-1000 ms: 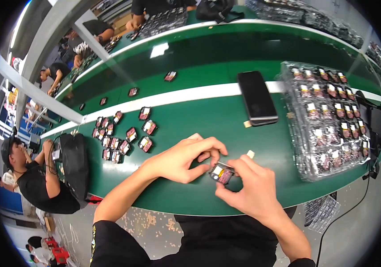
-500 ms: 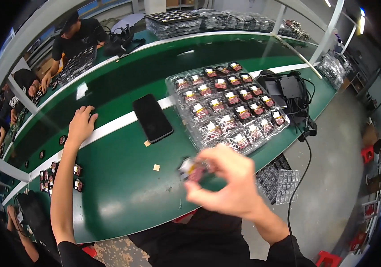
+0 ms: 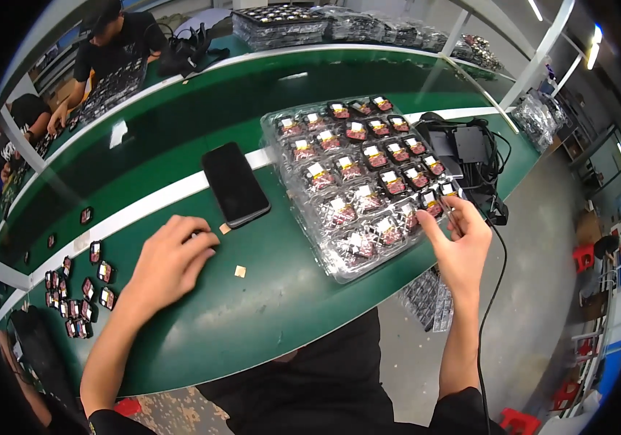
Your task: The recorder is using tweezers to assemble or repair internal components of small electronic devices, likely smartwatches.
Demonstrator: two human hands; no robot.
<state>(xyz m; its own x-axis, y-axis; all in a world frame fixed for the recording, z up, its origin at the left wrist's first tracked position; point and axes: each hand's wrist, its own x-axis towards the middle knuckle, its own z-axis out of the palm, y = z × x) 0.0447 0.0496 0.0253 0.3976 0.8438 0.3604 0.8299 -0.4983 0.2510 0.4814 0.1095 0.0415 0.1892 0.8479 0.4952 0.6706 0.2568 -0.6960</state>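
My left hand (image 3: 171,262) is above the green table, left of the black phone (image 3: 236,185). Its fingers are curled, and a small dark bit shows at the fingertips, too little to name. My right hand (image 3: 463,243) is at the near right corner of a clear plastic tray (image 3: 339,271). The thumb and forefinger straddle a small black module (image 3: 430,206) with reddish and white faces. Rows of similar modules fill the tray's pockets, and the near rows look glossy, as if under clear plastic. The remaining fingers of this hand are partly hidden.
Loose modules (image 3: 71,304) lie in a cluster at the left. A black cable bundle with adapters (image 3: 474,145) sits beside the tray. Small tan pieces (image 3: 240,271) lie near the phone. Stacked trays (image 3: 281,32) stand at the back, where a person (image 3: 118,51) works.
My right hand has moved right, from in front of the tray to its near right corner. My left hand has come back from the dark green strip toward me, its fingers now curled.
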